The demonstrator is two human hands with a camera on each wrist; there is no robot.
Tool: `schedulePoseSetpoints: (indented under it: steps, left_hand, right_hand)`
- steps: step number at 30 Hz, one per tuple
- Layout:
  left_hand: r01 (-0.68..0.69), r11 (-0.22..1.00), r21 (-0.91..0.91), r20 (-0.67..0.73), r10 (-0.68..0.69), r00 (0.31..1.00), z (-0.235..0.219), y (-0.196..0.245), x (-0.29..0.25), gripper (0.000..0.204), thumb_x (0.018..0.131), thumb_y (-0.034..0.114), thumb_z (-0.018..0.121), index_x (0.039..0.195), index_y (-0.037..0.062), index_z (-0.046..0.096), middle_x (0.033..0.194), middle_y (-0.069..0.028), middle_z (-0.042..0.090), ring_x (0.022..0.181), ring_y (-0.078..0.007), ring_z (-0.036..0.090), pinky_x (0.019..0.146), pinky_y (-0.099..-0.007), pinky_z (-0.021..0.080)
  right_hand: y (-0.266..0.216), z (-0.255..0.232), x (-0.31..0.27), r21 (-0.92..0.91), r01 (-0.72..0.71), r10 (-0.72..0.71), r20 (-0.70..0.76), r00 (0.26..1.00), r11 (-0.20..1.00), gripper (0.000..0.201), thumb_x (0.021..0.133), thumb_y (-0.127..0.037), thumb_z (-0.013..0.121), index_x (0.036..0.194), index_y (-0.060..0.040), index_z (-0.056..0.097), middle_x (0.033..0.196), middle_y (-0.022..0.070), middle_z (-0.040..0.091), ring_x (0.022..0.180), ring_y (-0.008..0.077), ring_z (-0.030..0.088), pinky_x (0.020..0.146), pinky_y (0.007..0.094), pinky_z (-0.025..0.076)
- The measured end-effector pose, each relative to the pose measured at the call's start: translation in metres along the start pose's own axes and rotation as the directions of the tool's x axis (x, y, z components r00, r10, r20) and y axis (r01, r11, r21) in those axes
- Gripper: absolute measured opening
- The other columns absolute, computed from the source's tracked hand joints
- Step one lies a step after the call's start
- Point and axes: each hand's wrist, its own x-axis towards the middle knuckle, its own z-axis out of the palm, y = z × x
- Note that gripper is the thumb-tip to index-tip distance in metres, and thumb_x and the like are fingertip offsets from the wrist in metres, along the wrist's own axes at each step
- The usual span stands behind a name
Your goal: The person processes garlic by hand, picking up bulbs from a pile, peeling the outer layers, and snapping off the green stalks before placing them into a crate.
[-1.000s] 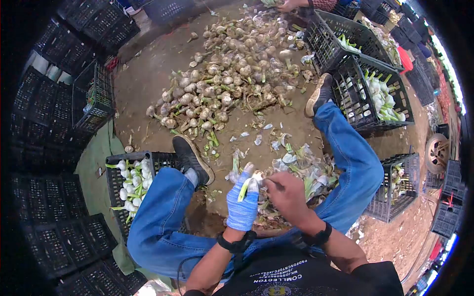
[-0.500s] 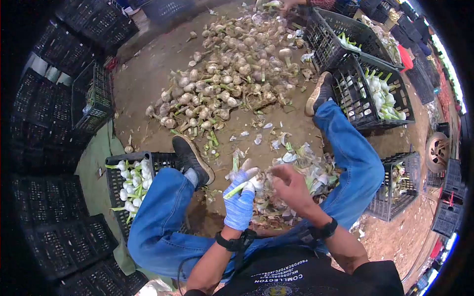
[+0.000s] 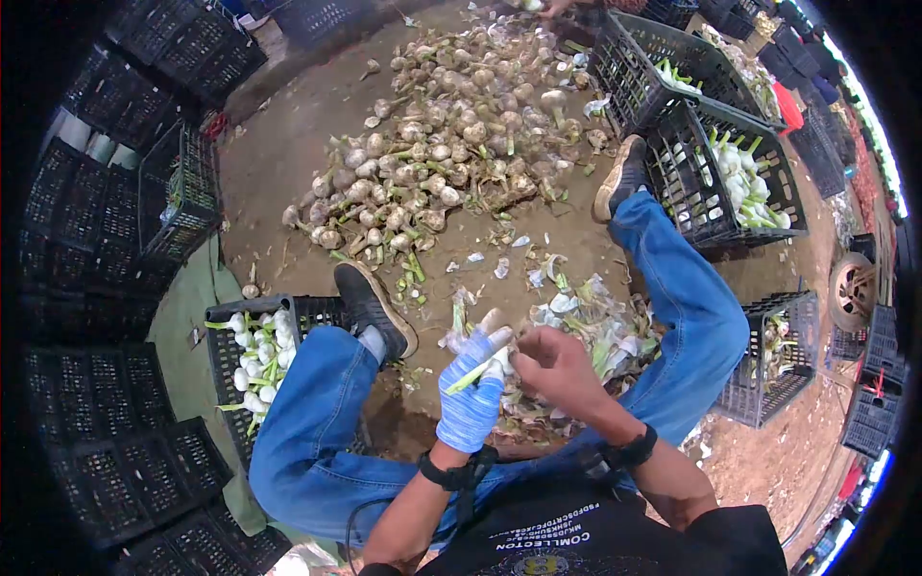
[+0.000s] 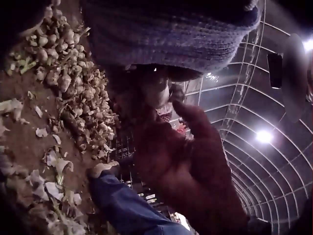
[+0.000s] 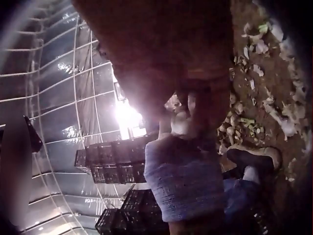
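In the head view the left hand [image 3: 470, 396], in a blue and white glove, grips a garlic bulb [image 3: 502, 359] whose green stem [image 3: 467, 380] points down and left across the fingers. The bare right hand [image 3: 565, 372] has curled fingers and its thumb at the bulb's right side. The right wrist view shows the white bulb [image 5: 181, 123] between the gloved hand [image 5: 183, 176] and the bare hand [image 5: 161, 54]. In the left wrist view the bare fingers [image 4: 188, 117] touch the bulb [image 4: 159, 93], partly hidden under the glove [image 4: 166, 36].
A big pile of unpeeled garlic [image 3: 447, 144] lies on the ground ahead. Peeled skins [image 3: 605, 336] lie between the legs. White bulbs fill a crate [image 3: 222, 370] at the left knee and another crate [image 3: 706, 206] at right. Stacked black crates [image 3: 96, 384] line the far left.
The right hand moved away from the bulb, then came back to it. The left hand tilted the bulb and stem, the stem now slanting down to the left.
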Motion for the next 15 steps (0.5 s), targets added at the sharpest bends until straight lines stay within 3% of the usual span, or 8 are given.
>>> schedulePoseSetpoints:
  steps: [2, 3, 5, 9, 11, 15]
  left_hand:
    - [-0.160, 0.968, 0.191, 0.040, 0.155, 0.987, -0.002, -0.002, 0.001, 0.036, 0.089, 0.001, 0.052, 0.122, 0.0008, 0.066, 0.139, -0.0155, 0.056, 0.126, -0.0221, 0.053, 0.106, -0.0337, 0.040]
    - [-0.158, 0.969, 0.192, 0.039, 0.154, 0.987, -0.004, -0.004, 0.001, 0.036, 0.089, 0.001, 0.052, 0.122, 0.0008, 0.066, 0.139, -0.0155, 0.056, 0.126, -0.0221, 0.053, 0.106, -0.0337, 0.040]
    - [-0.193, 0.951, 0.241, 0.079, 0.179, 0.981, -0.009, -0.009, 0.003, 0.036, 0.092, 0.015, 0.054, 0.122, -0.0037, 0.065, 0.138, -0.0139, 0.056, 0.115, -0.0176, 0.059, 0.097, -0.0290, 0.046]
    - [-0.104, 0.986, 0.130, 0.061, 0.096, 0.993, -0.006, -0.005, 0.002, 0.036, 0.092, 0.013, 0.053, 0.122, -0.0033, 0.064, 0.139, -0.0135, 0.056, 0.117, -0.0180, 0.058, 0.097, -0.0291, 0.046]
    - [-0.027, 1.000, -0.006, 0.042, 0.028, 0.999, -0.006, -0.004, 0.001, 0.036, 0.089, 0.000, 0.052, 0.122, 0.0031, 0.067, 0.138, -0.0162, 0.056, 0.127, -0.0231, 0.053, 0.106, -0.0342, 0.040]
    - [-0.068, 0.991, 0.116, 0.035, 0.065, 0.997, -0.003, -0.005, 0.002, 0.037, 0.089, 0.000, 0.052, 0.122, 0.0024, 0.066, 0.139, -0.0163, 0.056, 0.127, -0.0229, 0.054, 0.105, -0.0336, 0.041]
  right_hand:
    - [0.005, -0.001, 0.003, -0.127, 0.028, -0.026, 0.011, 1.000, 0.992, 0.019, 0.089, -0.016, 0.066, 0.093, 0.0015, 0.061, 0.074, 0.0019, 0.062, 0.067, 0.0068, 0.057, 0.059, 0.0249, 0.048]
    - [0.004, -0.002, 0.003, -0.126, 0.026, -0.025, 0.012, 1.000, 0.992, 0.019, 0.089, -0.016, 0.066, 0.093, 0.0015, 0.061, 0.074, 0.0019, 0.062, 0.067, 0.0068, 0.057, 0.059, 0.0249, 0.048]
    - [-0.001, -0.003, 0.003, -0.122, -0.026, 0.035, 0.068, 0.997, 0.992, 0.021, 0.089, -0.017, 0.066, 0.096, 0.0024, 0.061, 0.075, 0.0027, 0.062, 0.065, 0.0077, 0.058, 0.060, 0.0257, 0.048]
    - [0.001, -0.006, 0.003, -0.007, -0.044, 0.044, 0.098, 0.994, 0.999, 0.022, 0.090, -0.014, 0.063, 0.101, 0.0050, 0.060, 0.075, 0.0047, 0.063, 0.064, 0.0103, 0.060, 0.059, 0.0274, 0.049]
    - [-0.003, -0.006, 0.001, 0.050, -0.076, 0.072, 0.085, 0.994, 0.996, 0.022, 0.089, -0.017, 0.065, 0.096, 0.0034, 0.061, 0.074, 0.0036, 0.063, 0.065, 0.0087, 0.059, 0.060, 0.0261, 0.050]
    - [-0.006, 0.000, -0.001, -0.102, -0.009, 0.012, 0.035, 0.999, 0.995, 0.019, 0.089, -0.015, 0.063, 0.096, 0.0029, 0.061, 0.074, 0.0041, 0.064, 0.064, 0.0093, 0.059, 0.059, 0.0257, 0.050]
